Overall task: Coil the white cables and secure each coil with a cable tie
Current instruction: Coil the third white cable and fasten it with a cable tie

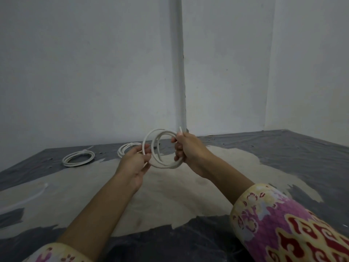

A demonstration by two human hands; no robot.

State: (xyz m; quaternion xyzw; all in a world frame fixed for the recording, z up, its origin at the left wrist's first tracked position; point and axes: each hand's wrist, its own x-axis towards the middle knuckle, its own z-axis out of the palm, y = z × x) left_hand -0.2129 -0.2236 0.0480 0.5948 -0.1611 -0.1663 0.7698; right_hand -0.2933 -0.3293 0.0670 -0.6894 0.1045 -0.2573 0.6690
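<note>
White cable coil (164, 148) held up in the air between both hands, above the worn grey floor covering (283, 157) and in front of the pale wall. Right hand (186, 148) grips the right side of the coil, fingers curled round the gathered turns; a short free cable end (181, 130) pokes up out of that fist. Left hand (137, 161) pinches the left side of the loops between thumb and fingertips, and something thin seems to run under it, possibly a cable tie, too fine to tell. Coil stands on edge, roughly upright, its open face turned toward the person and slightly left; the turns are splayed, not yet stacked flush. Step in hand looks like finishing the winding and squaring the loops. Next move likely calls for closing the turns together under one grip, freeing the other hand to wrap a tie round the bundle. Two finished coils lie flat on the floor, well apart from the hands: one far left (78, 157) with a tie tail sticking out, another (126, 148) just behind the left hand.
</note>
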